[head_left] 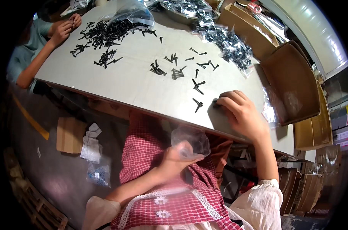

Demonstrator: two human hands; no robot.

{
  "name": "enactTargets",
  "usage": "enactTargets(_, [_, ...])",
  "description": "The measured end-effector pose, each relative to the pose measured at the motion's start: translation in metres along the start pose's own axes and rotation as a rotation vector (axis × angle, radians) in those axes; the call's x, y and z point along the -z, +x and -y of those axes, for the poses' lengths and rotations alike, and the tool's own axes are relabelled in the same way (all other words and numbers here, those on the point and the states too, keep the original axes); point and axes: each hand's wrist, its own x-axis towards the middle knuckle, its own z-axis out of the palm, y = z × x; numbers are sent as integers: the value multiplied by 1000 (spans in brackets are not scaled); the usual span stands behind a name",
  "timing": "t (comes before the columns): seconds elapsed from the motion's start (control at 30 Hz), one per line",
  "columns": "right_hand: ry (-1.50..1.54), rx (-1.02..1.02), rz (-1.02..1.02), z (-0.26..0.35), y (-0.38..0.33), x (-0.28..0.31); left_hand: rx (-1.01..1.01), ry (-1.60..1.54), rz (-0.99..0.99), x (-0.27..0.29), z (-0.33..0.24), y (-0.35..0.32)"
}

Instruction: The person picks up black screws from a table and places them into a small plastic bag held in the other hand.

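Note:
Over my lap, my left hand [178,156] holds a clear plastic bag [199,142], its mouth spread above the fingers. My right hand [241,113] rests at the near right of the table, fingers curled down and closed on dark pieces that look like screws [215,102], mostly hidden by the fingertips. Just left of it lies a small group of black screws [197,104]. Farther up are another cluster of screws [198,86] and several loose screws [207,64]. Small bunches of screws [157,69] lie near the middle of the white table [131,84].
A big heap of black screws [108,33] spills from a plastic bag [137,15] at the far left. Filled small bags [229,44] pile up at the far right, beside open cardboard boxes [293,82]. A co-worker's hands [66,27] are at the left edge.

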Motion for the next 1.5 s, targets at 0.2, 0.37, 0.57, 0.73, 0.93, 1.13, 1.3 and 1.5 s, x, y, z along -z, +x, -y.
enactTargets(0.2, [595,207,173,58,-9,13,-123,189,-33,-4,-10,10])
enactTargets(0.37, [414,-27,-88,44,17,2,-115,32,-162,-7,12,14])
enactTargets(0.57, [149,91,-100,31,33,-17,20,28,-101,-1,11,9])
enactTargets(0.73, [124,-15,-78,18,36,-17,-42,-57,-109,-6,8,11])
enactTargets(0.93, [207,62,-67,8,56,-18,-11,274,-122,4,19,11])
enactTargets(1.13, [352,30,25,26,31,-14,-4,150,-80,1,18,10])
enactTargets(1.3, [771,214,208,68,4,5,-5,-257,-83,-15,68,25])
enactTargets(1.5, [441,-68,-128,-3,46,4,-34,-61,-142,-5,14,12])
